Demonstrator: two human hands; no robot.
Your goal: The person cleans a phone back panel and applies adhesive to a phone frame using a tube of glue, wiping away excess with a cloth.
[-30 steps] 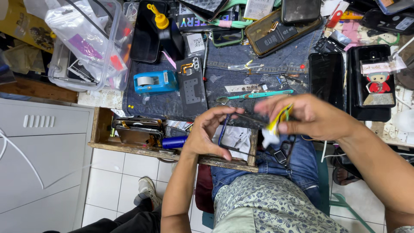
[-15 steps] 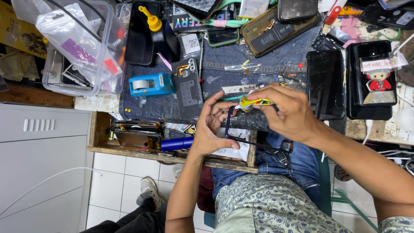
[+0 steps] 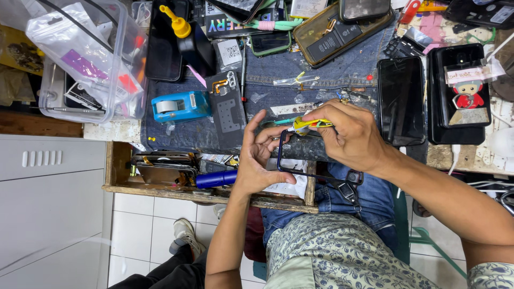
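My left hand grips a dark phone frame by its left side, thumb across its lower edge, just above the open drawer. My right hand pinches a small yellow tube and holds its tip at the frame's top edge. Both hands meet at the front edge of the denim-covered bench. The middle of the frame is open and I see my jeans through it.
A blue tape dispenser and a dark back plate lie left of my hands. Two black phones rest at the right. A clear plastic bin stands far left. The wooden drawer holds parts.
My right hand moved from over the frame's right side up and left to its top edge, carrying the yellow tube. My left hand kept its hold on the frame.
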